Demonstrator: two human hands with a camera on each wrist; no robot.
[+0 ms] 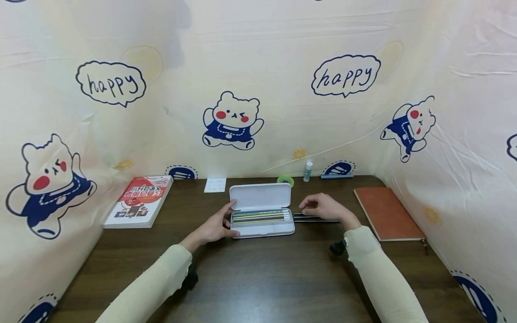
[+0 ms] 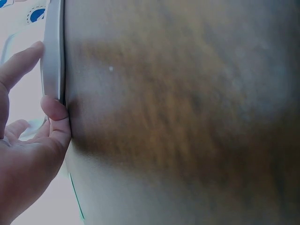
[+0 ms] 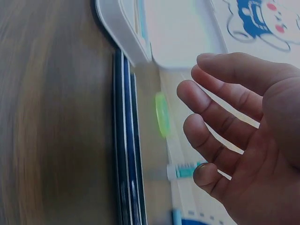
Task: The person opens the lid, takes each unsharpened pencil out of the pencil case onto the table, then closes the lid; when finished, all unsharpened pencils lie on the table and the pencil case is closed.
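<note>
Both hands reach forward, left hand (image 1: 216, 226) with fingers spread, right hand (image 1: 323, 207) loosely curled.

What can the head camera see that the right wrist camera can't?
Only the head view shows the left hand touching the pencil case, the pencils inside, the red book and the brown notebook. Only the right wrist view shows the right hand's fingers from underneath, loosely curled and holding nothing. Both show the right hand, the dark pens, the green tape roll and the glue stick.
</note>
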